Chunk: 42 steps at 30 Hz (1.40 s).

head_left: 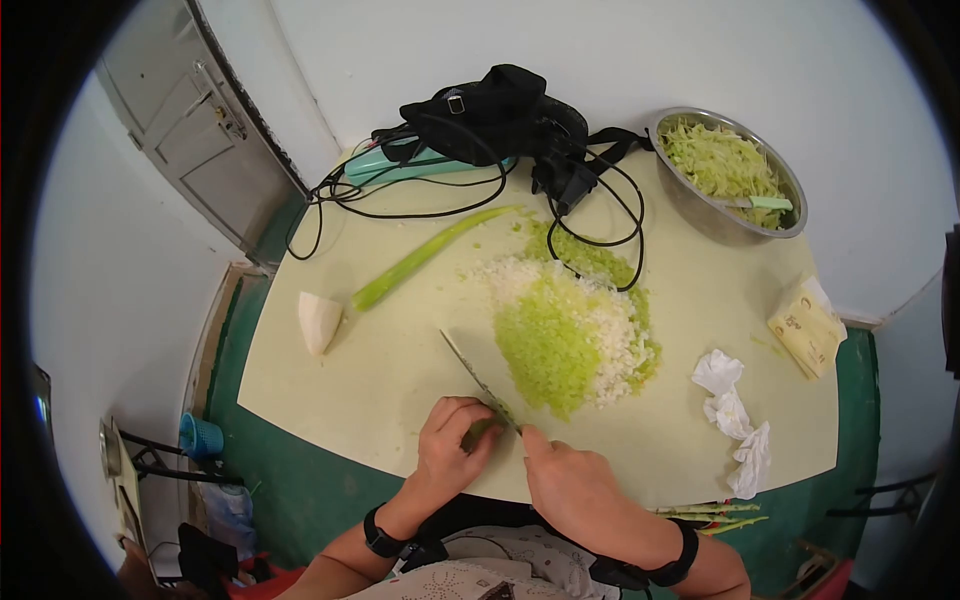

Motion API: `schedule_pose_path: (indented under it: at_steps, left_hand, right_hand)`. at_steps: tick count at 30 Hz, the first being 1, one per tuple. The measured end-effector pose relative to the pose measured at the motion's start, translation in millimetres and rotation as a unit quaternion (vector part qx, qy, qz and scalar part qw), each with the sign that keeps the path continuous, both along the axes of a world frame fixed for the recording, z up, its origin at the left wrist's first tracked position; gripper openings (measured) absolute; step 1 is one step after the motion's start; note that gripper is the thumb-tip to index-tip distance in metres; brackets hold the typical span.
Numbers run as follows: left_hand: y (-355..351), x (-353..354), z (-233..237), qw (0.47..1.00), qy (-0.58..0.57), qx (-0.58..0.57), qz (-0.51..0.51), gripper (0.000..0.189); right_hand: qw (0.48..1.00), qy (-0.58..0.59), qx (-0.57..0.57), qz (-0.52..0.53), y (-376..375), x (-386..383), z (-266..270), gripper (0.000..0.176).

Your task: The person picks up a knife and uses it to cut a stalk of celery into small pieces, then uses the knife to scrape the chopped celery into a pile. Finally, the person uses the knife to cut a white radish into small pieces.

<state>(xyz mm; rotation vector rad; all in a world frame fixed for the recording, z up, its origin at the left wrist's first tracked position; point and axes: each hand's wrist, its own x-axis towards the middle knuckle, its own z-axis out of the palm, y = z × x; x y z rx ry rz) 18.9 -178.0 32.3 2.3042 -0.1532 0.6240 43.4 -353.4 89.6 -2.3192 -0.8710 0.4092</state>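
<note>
Near the table's front edge, my left hand (448, 440) is closed around a short piece of green vegetable (482, 433) whose exact kind I cannot make out. My right hand (575, 482) grips a kitchen knife (466, 364). Its blade points away to the upper left and lies right beside the green piece, with green bits stuck along it. Just beyond both hands spreads a heap of finely diced green and white vegetable (560, 345). A long pale green stalk (430, 258) lies farther back on the left. Left of that sits a white peeled vegetable wedge (319, 322).
A metal bowl (690, 205) of shredded green vegetable, with a green-handled tool (768, 203) in it, stands back right. A black bag (490, 120) with looping cables occupies the back. Crumpled tissues (728, 410) and a tissue pack (808, 328) lie right.
</note>
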Motion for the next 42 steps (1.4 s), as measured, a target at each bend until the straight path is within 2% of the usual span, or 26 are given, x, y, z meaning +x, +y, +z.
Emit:
schedule_pose_path:
  at_steps: [5,9,18,30,33,36,42]
  left_hand:
    - [1,-2,-3,1.0,-0.004,0.001,0.002,0.026]
    - [0,-2,-1,1.0,0.004,0.005,0.002,0.026]
    - [1,0,0,1.0,-0.008,0.021,0.0,0.026]
    - [0,1,3,1.0,-0.02,0.009,-0.005,0.025]
    - [3,-1,-2,1.0,-0.024,-0.008,-0.016,0.023]
    - [2,-3,-1,1.0,-0.016,-0.019,0.005,0.022]
    - [1,-5,-3,1.0,0.007,-0.024,0.018,0.022]
  right_hand:
    - [0.999,-0.033,-0.03,0.01,-7,-14,34,0.036]
    - [0.997,-0.05,-0.055,0.015,-13,-20,38,0.04]
    - [0.999,-0.015,-0.031,0.023,-11,-12,35,0.039]
    - [0.999,-0.012,-0.033,0.011,9,2,3,0.024]
    - [0.999,-0.05,-0.007,0.006,7,2,-3,0.031]
    - [0.999,-0.045,0.019,-0.003,1,0,13,0.031]
    - [0.997,-0.052,-0.054,0.007,-5,-20,35,0.036]
